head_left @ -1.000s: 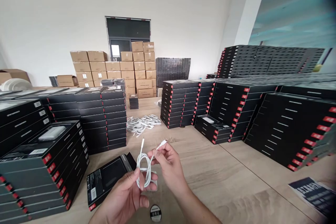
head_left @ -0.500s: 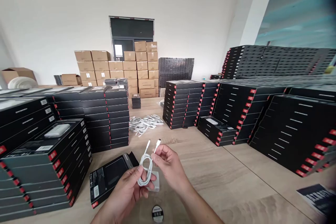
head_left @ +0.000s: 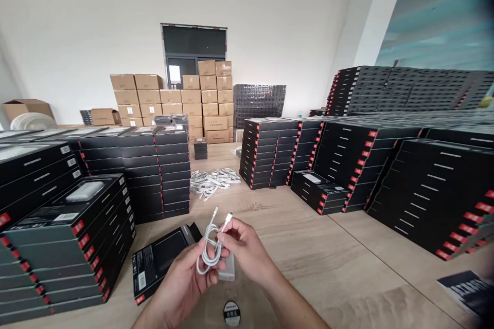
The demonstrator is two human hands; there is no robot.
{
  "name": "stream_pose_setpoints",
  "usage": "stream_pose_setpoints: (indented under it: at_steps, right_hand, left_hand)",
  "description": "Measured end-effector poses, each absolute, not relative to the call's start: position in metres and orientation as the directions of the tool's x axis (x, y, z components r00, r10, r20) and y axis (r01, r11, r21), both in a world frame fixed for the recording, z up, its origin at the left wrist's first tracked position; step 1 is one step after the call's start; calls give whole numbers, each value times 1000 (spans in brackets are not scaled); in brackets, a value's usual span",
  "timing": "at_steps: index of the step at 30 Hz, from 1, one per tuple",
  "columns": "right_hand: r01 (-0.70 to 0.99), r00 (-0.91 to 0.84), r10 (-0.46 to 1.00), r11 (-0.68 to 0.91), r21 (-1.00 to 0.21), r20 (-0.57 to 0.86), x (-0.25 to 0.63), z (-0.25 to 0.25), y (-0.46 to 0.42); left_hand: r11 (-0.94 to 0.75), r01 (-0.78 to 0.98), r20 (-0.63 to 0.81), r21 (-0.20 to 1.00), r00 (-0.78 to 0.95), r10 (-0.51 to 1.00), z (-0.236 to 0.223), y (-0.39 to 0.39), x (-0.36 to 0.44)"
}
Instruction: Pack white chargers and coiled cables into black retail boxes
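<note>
A coiled white charging cable point(head_left: 207, 263) is held up above the table between both hands. My left hand point(head_left: 190, 272) closes around the lower part of the coil. My right hand point(head_left: 243, 247) pinches the cable just below one plug, and both plug ends point up and away. Beneath the hands lies a clear plastic case point(head_left: 227, 270), partly covered by the fingers. To the left, a flat black box point(head_left: 162, 259) with an open end flap rests on the wood-look table. Close to me sits a round black-and-white label point(head_left: 232, 313).
A pile of white cables point(head_left: 216, 181) lies further back. Stacks of black boxes point(head_left: 104, 236) rise at left, and more black boxes point(head_left: 417, 190) at right. A dark printed card point(head_left: 466, 290) lies at right. Cardboard cartons point(head_left: 181, 100) stand by the wall.
Both hands and the cable have shifted slightly left and down toward me. The coil has tilted a little and loosened between the hands.
</note>
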State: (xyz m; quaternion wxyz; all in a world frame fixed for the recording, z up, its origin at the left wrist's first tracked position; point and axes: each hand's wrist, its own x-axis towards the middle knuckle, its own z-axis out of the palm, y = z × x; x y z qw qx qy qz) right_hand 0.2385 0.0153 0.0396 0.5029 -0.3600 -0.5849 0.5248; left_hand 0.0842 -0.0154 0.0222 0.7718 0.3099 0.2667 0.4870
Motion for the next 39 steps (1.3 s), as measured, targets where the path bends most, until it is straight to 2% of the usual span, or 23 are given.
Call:
stream_pose_setpoints:
  at_steps: [6, 11, 17, 20, 23, 27, 29, 33, 35, 39]
  right_hand:
    - [-128, -141, 966, 200, -971, 217, 242, 35, 21]
    - [-194, -150, 961, 203, -960, 234, 242, 37, 20]
    - [-207, -178, 950, 220, -953, 257, 241, 37, 22]
    - [-220, -197, 942, 229, -948, 273, 239, 38, 20]
    - [-236, -212, 935, 233, -943, 284, 237, 41, 15]
    - [-240, -171, 945, 233, -942, 277, 234, 44, 10]
    - [-243, -155, 949, 235, -941, 276, 233, 43, 9]
    - [-250, -147, 946, 248, -936, 290, 233, 43, 9]
    - [-225, -130, 941, 279, -934, 312, 234, 44, 9]
    - [-153, -40, 916, 389, -908, 399, 235, 47, 7]
  left_hand:
    - [339, -573, -53, 746, 456, 889, 25, -16, 78]
    - [271, -522, -72, 809, 369, 927, 24, -18, 79]
    - [122, -399, 12, 909, 317, 948, 22, -13, 81]
    - [116, -410, 14, 905, 301, 953, 24, -14, 80]
    - [216, -498, -66, 840, 301, 951, 27, -17, 80]
    - [411, -635, -226, 653, 355, 907, 26, -20, 83]
    - [467, -694, -218, 548, 420, 881, 24, -21, 86]
    - [531, -751, -109, 391, 535, 838, 18, -21, 92]
    - [547, -755, -99, 363, 552, 828, 15, -21, 94]
    - [545, -749, -98, 378, 552, 828, 13, -20, 95]
